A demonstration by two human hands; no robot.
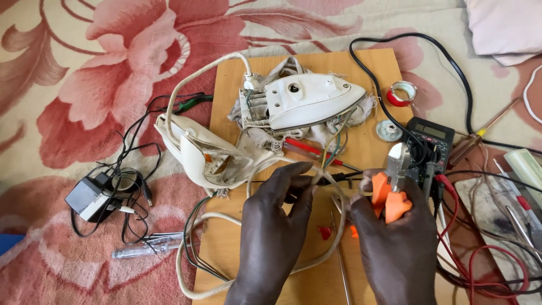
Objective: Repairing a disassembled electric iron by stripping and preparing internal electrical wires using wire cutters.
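My left hand [276,226] pinches thin wires [333,153] that run up to the opened white iron base [307,101] lying on a wooden board [231,96]. My right hand [395,243] grips orange-handled pliers [390,195], jaws pointing up, just right of the wires. The iron's white shell [195,152] lies detached to the left, with its pale cord [186,271] looping round the board's near end. A red-handled screwdriver [307,149] rests below the iron base.
A black multimeter [437,138] with red and black leads sits to the right, a roll of red tape [402,93] behind it. A black adapter [87,197] with tangled wires and a clear tester screwdriver [144,247] lie left on the floral cloth.
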